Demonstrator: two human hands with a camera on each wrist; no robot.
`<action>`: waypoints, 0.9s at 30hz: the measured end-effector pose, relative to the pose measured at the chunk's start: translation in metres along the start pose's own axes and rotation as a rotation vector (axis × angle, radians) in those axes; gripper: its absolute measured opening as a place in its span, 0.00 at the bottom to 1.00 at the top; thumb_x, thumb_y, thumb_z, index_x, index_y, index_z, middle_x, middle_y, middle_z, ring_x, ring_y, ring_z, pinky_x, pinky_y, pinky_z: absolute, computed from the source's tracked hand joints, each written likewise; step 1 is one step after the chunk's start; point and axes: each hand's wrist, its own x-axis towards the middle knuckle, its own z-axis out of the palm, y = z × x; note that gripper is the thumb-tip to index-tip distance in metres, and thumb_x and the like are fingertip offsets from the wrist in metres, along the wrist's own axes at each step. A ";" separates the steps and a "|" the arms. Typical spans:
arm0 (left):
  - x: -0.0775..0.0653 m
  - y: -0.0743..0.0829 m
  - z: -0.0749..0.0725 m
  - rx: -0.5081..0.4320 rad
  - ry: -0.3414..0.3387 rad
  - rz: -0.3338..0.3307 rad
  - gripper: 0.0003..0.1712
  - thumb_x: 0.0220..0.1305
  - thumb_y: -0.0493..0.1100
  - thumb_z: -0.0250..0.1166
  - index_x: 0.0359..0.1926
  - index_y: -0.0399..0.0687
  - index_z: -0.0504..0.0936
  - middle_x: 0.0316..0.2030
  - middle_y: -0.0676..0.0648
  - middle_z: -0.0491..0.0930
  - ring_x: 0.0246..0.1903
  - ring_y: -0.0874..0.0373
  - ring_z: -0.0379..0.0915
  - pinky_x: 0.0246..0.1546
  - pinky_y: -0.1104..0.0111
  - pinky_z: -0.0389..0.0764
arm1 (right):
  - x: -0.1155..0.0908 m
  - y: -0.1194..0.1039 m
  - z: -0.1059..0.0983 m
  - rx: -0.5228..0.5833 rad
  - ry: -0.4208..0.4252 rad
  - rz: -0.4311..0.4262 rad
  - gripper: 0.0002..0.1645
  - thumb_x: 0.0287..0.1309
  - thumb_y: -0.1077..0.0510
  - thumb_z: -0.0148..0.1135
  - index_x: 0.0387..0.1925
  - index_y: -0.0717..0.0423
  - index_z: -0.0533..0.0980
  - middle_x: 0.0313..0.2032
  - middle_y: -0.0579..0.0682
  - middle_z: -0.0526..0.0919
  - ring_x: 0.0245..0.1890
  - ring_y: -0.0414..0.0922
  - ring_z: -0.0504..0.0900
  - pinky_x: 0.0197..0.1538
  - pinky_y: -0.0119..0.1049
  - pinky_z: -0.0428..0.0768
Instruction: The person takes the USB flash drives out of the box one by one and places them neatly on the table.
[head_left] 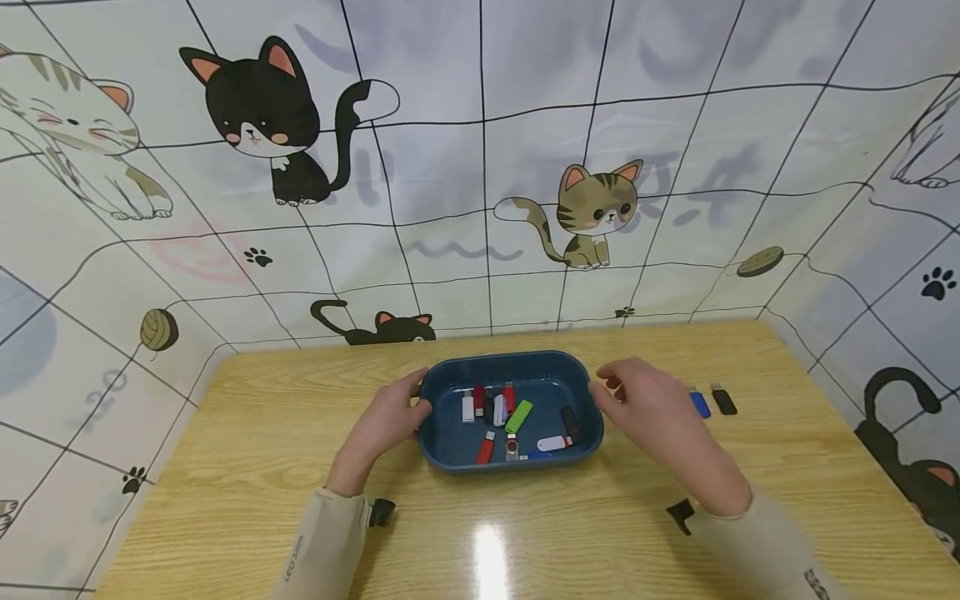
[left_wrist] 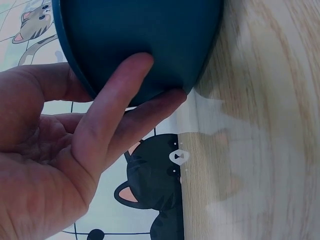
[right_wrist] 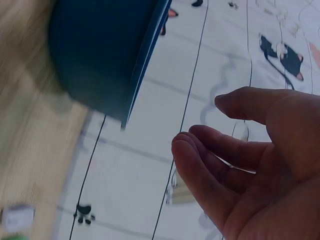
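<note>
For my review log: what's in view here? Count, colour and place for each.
tray: 1, dark blue, mid-table
red USB sticks: 3, red, in tray
white USB sticks: 3, white or pale, in tray
dark USB sticks: 2, blackish, in tray
green USB stick: 1, green, in tray
swivel USB stick: 1, brown-silver, in tray
blue USB stick: 1, blue, in tray
loose blue stick: 1, blue, table, right
loose black stick: 1, black, beside it
blurred items: 2, whitish and green, right wrist view's lower left; kind unclear
table: 1, light wood, under tray
cat-print covering: white, behind and both sides
fittings: 2, black, by the wrists
sleeves: 2, beige, on the forearms
left hand: 1, touching tray's left end
right hand: 1, by tray's right end
</note>
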 end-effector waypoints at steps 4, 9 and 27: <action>0.000 0.000 0.000 -0.007 -0.002 -0.001 0.36 0.68 0.33 0.57 0.77 0.33 0.63 0.62 0.27 0.76 0.36 0.48 0.87 0.26 0.64 0.87 | 0.004 -0.023 0.013 -0.024 -0.058 -0.044 0.18 0.67 0.52 0.67 0.48 0.62 0.84 0.45 0.57 0.86 0.39 0.49 0.84 0.38 0.45 0.85; 0.000 0.000 0.000 -0.007 -0.001 0.004 0.36 0.68 0.32 0.56 0.76 0.33 0.63 0.62 0.27 0.76 0.35 0.48 0.87 0.26 0.64 0.87 | 0.009 -0.044 0.034 -0.043 -0.120 -0.088 0.18 0.66 0.51 0.69 0.48 0.61 0.84 0.44 0.55 0.86 0.38 0.47 0.84 0.41 0.44 0.86; 0.000 0.000 0.000 -0.003 0.005 0.023 0.36 0.66 0.32 0.56 0.76 0.33 0.64 0.60 0.27 0.77 0.31 0.49 0.87 0.25 0.64 0.86 | 0.021 -0.068 0.089 -0.079 -0.278 -0.100 0.26 0.64 0.47 0.72 0.15 0.50 0.72 0.13 0.44 0.63 0.13 0.41 0.64 0.18 0.32 0.56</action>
